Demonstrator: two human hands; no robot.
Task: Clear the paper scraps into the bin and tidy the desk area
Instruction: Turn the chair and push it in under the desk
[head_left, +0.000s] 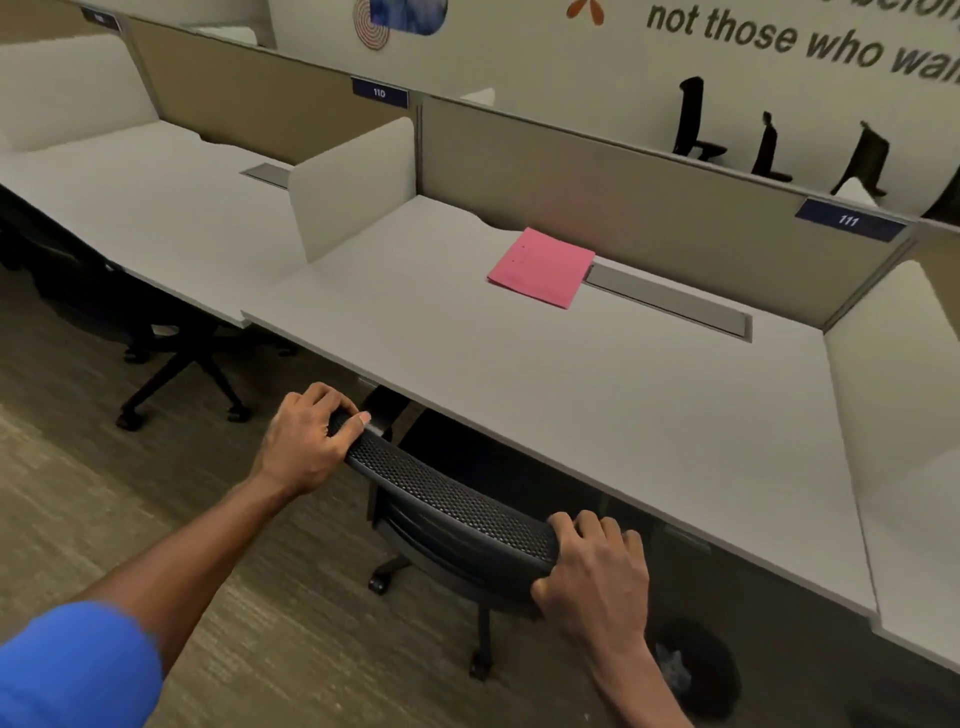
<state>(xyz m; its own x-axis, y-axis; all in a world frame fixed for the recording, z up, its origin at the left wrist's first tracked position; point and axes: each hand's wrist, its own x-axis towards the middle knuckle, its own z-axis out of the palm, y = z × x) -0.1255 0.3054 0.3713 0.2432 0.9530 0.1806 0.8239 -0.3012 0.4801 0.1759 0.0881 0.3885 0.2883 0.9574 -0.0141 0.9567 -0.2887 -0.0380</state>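
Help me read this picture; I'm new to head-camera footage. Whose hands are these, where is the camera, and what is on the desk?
The camera sits on a person's head, looking forward and down. Their left hand and right hand each hold the top edge of a black mesh chair tucked partly under the desk. On the desk lies only a pink paper, beside a grey cable slot. A dark bin stands on the floor below, to the right.

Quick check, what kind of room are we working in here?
Most likely a shared office or study hall: desks split by partition panels, numbered seat labels on the dividers, and a mesh-backed swivel chair at the desk.
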